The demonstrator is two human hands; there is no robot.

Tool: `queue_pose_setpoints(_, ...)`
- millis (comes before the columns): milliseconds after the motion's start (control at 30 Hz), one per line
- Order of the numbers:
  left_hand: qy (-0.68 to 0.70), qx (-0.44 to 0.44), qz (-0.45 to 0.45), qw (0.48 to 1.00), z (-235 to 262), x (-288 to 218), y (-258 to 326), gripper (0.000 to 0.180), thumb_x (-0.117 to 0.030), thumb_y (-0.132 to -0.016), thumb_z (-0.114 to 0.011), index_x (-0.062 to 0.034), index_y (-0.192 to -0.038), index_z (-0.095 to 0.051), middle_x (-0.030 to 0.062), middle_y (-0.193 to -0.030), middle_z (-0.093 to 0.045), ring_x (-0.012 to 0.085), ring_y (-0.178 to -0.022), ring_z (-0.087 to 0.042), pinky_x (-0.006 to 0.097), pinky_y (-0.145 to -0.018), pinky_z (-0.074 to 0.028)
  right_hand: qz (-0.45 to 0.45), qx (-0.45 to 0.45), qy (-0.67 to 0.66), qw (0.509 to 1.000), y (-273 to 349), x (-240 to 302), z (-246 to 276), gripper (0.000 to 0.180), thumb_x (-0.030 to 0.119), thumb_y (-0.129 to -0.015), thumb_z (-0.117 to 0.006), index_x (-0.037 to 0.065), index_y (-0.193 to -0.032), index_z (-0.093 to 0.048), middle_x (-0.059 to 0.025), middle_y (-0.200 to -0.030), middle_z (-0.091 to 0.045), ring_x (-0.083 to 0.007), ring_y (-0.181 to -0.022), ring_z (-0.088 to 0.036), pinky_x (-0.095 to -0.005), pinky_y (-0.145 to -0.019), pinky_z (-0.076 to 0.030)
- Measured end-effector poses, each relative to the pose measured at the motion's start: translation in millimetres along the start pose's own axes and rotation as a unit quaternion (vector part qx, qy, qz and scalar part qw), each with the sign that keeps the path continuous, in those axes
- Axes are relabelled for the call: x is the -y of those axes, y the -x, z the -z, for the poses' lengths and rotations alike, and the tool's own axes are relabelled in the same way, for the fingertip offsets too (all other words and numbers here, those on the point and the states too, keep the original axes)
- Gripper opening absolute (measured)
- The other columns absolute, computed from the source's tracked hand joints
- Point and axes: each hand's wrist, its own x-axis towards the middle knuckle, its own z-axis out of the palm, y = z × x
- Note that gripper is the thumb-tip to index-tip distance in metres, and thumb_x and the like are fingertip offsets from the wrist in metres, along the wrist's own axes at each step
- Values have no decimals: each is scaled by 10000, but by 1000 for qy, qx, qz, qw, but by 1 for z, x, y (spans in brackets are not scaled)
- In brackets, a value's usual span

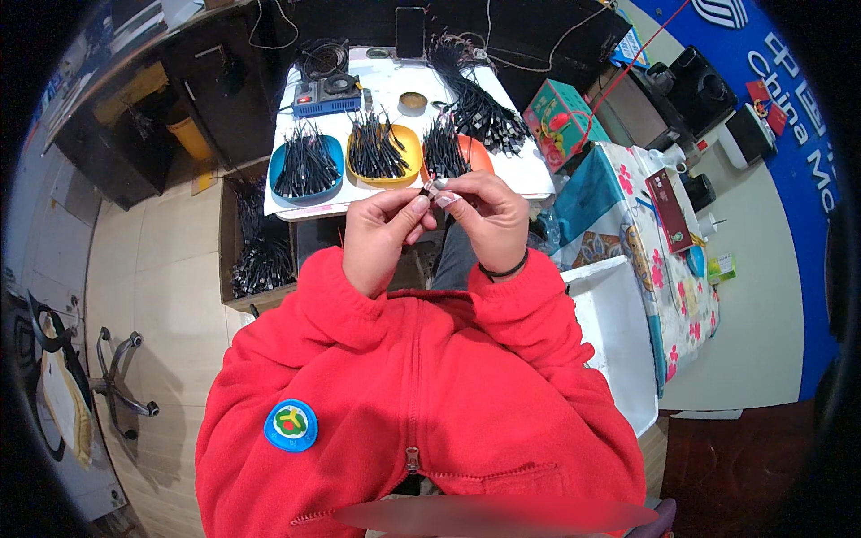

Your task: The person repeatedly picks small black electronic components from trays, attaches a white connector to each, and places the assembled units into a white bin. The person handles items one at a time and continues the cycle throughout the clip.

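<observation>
My left hand [381, 235] and my right hand [489, 218] meet in front of the table's near edge, both closed in a pinch. Between their fingertips is a small dark cable end [430, 189] with a light, metallic-looking tip; most of it is hidden by the fingers. Just beyond the hands stands an orange tray [478, 154] of short black cables [442, 151]. To its left are a yellow tray [412, 146] and a blue tray [308, 191], each filled with similar black cables.
Behind the trays sit a blue soldering unit [328, 99], a small round tin [413, 101] and a phone [410, 33]. More cables [489, 117] lie at the back right, by a green carton [558, 121]. A box of cables [260, 260] stands on the floor left; a white bin [614, 332] is right.
</observation>
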Motion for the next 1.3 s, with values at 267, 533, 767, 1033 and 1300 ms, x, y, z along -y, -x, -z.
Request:
queue_pose_setpoints(267,-13,44,43,998,-2,-4,5,168,-76,-915,-567,32,-1001,-663,54,-726,-641,62,-570,-504,184,-502,-373,9,23,-54,998,4,0,9,46,-31,-797,-670,-21,-839,-655,-64,-836,-611,-130,-772,-588,-240,-685,-471)
queue_pose_setpoints(533,108,97,80,986,2,-3,6,145,-58,-908,-560,53,-935,-649,64,-722,-612,66,-558,-457,183,-493,-340,-225,73,-472,849,18,-7,-2,78,51,-892,-576,25,-961,-549,-54,-897,-591,-133,-815,-578,-257,-734,-478)
queue_pose_setpoints(767,80,133,120,981,6,-8,9,137,-61,-892,-589,53,-924,-657,55,-693,-609,51,-540,-446,175,-477,-324,-256,139,-474,831,16,0,11,205,105,-901,-570,13,-1076,-514,-52,-946,-578,-132,-816,-570,-249,-745,-475)
queue_pose_setpoints(1033,28,143,119,982,6,-12,12,135,-75,-887,-605,39,-932,-661,43,-699,-620,39,-541,-442,175,-477,-327,-307,150,-463,818,21,-2,12,208,126,-907,-576,27,-1081,-519,-31,-956,-558,-100,-798,-543,-238,-723,-464)
queue_pose_setpoints(1300,63,122,131,982,5,-5,7,145,-62,-890,-598,55,-954,-655,57,-707,-621,49,-536,-449,180,-485,-354,-288,84,-428,853,23,1,5,269,125,-904,-578,39,-1136,-475,-41,-951,-530,-124,-790,-557,-256,-715,-473)
